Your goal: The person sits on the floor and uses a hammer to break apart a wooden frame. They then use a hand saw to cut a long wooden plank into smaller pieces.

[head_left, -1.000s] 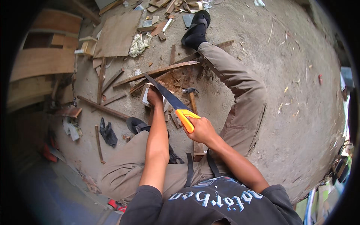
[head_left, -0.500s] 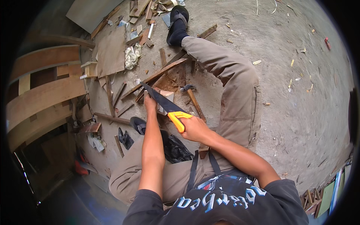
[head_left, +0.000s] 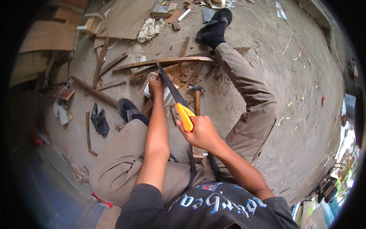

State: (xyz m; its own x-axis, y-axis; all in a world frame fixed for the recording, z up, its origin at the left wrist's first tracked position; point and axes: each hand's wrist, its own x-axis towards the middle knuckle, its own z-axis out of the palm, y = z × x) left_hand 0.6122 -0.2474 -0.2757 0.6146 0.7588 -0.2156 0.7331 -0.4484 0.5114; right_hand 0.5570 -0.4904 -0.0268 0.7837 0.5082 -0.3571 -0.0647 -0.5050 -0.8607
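Note:
My right hand (head_left: 201,131) is closed round the yellow handle of a handsaw (head_left: 172,88). The saw's dark blade slants away to the far left, its tip close to a long wooden strip (head_left: 164,61). Just left of the blade, my left hand (head_left: 156,84) grips a pale wooden block (head_left: 148,86), partly hidden by the fingers and forearm. Whether the blade touches the block cannot be made out. A claw hammer (head_left: 197,100) with a wooden handle lies right of the blade.
My legs stretch out on both sides of the work. Wood strips (head_left: 101,63) and a crumpled pale cloth (head_left: 149,29) lie on the concrete floor (head_left: 305,126). A black plastic bag (head_left: 100,120) is near my left foot. A plywood sheet (head_left: 126,17) lies at the far left.
The whole view has shifted and turned. The saw now points more steeply away from me, and the block in my left hand shows at a different tilt. Both hands keep their grip.

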